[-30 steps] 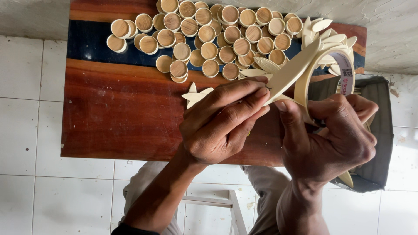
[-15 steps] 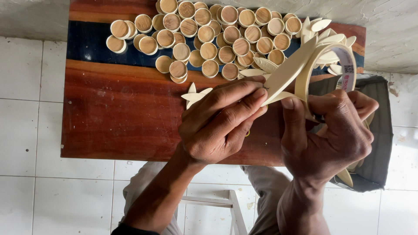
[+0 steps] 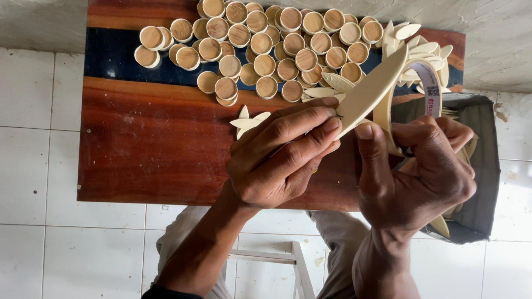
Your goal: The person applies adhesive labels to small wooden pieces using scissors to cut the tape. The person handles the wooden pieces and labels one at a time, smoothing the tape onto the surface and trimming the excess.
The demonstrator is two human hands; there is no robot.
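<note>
Leaf-shaped cream strip [image 3: 372, 88] sits above the right end of the red-brown wooden table [image 3: 155, 149], pinched at its lower end between the fingertips of the left hand [image 3: 280, 158] and the thumb of the right hand [image 3: 421, 177]. Its long axis runs on a diagonal, from that lower-left grip up and to the right, and its free pointed tip aims at the upper right, ending close by the roll of tape [image 3: 431, 88] and the loose heap of similar cream leaf pieces [image 3: 413, 47]. The left fingers are curled and closed narrow on the strip's near end; the right hand is closed too, thumb pressed against the strip and the other fingers wrapped around what looks like a curved cream hoop [image 3: 382, 113], though how that hoop is held is partly hidden. As a judgement, the main risk is the thin strip bending or cracking if the two thumbs press against each other near the one end while the long free part has no support. A slip of the fingertips could also let it swing into the heap of leaf pieces and scatter them, or knock into the crowd of round wooden caps [image 3: 266, 44] lying just beyond on the dark blue band [image 3: 111, 55] of the table. A small star-like cluster of leaf pieces [image 3: 246, 120] lies on the table just beside the left knuckles and could be brushed aside.
</note>
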